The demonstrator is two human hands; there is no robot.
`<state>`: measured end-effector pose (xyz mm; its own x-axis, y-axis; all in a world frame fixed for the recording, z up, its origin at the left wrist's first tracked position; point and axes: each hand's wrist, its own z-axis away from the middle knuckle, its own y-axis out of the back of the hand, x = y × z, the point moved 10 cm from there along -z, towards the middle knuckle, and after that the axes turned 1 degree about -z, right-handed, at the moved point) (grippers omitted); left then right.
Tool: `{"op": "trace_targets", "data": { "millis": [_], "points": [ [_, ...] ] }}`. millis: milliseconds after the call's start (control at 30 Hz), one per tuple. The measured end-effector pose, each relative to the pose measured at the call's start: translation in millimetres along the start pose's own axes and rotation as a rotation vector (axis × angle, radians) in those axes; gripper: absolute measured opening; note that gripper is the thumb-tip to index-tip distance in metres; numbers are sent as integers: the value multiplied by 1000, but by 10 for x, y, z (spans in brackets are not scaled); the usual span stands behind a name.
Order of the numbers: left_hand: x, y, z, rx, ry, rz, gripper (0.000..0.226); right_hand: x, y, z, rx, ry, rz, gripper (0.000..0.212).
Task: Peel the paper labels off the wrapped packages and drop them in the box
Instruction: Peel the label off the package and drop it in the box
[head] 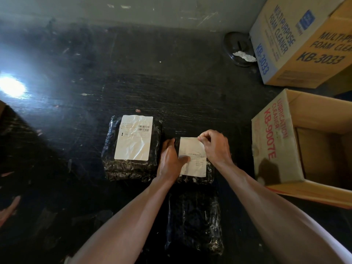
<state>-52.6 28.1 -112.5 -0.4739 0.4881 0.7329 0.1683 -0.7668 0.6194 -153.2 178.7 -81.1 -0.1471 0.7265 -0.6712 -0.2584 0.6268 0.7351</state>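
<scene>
A dark, almost black floor (171,82), scuffed and streaked with pale scratches, fills most of the view. A bright white patch of glare (11,88) lies at its left edge, with a softer haze spreading above it. Along the top runs a pale grey-green wall (133,10), marked and chipped. In the far right corner stands a closed tan cardboard carton (304,54) printed in blue "MULTIPURPOSE FOAM CLEANER KB-3033". Just beside it lies a round dark lid-like object (236,46) with a crumpled white scrap (244,56) on it.
</scene>
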Motion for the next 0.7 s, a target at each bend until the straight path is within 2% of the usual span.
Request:
{"op": "trace_targets", "data": {
  "millis": [700],
  "points": [
    [-36,-18,1,3,-4,24,80,-117,188,202,81,8,-80,4]
  ]
}}
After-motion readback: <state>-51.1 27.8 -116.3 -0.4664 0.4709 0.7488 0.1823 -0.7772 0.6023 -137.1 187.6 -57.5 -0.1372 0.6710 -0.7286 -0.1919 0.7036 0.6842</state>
